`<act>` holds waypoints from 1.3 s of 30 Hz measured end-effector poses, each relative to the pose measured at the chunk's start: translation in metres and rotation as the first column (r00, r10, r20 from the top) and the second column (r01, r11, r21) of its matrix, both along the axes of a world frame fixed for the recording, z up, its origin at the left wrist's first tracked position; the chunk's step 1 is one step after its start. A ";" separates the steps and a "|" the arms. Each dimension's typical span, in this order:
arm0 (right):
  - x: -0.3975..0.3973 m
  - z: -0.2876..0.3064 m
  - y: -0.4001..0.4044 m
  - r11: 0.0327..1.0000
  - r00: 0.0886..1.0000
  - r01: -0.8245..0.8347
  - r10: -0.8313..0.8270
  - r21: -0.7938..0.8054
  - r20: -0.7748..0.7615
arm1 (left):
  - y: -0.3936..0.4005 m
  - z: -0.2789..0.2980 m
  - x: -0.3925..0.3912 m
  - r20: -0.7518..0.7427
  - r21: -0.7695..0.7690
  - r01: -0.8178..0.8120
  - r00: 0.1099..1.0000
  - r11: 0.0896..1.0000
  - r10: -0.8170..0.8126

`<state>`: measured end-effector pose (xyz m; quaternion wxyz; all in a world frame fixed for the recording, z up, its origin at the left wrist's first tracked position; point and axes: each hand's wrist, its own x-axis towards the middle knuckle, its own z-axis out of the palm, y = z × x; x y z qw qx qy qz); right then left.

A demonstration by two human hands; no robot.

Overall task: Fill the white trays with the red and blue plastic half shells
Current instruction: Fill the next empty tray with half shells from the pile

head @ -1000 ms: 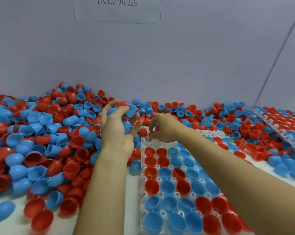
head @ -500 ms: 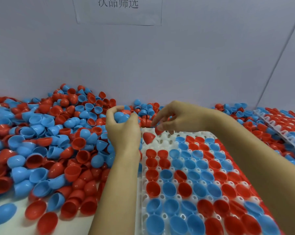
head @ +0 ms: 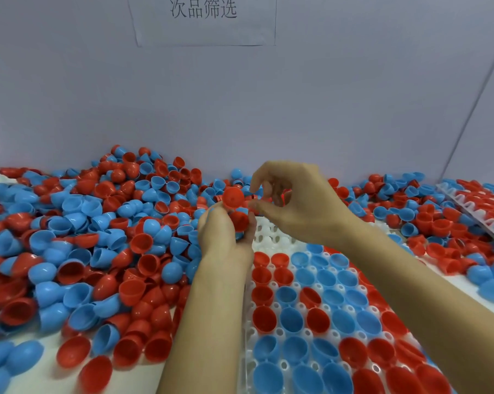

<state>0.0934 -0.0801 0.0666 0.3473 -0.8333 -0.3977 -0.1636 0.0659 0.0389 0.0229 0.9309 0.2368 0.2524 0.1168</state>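
**Shells held above tray**

Red and blue half shells heaped loose across bench at left. Left hand clasped around several red shells, topmost dome up. Right hand just beside, fingers curled, apparently holding nothing. White tray below, mostly filled; second tray far right.
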 end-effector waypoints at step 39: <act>0.052 -0.032 -0.035 0.729 0.931 0.173 -0.341 -0.662 -0.133 | 0.001 -0.002 -0.002 0.012 0.284 -0.059 0.998 0.957 0.058</act>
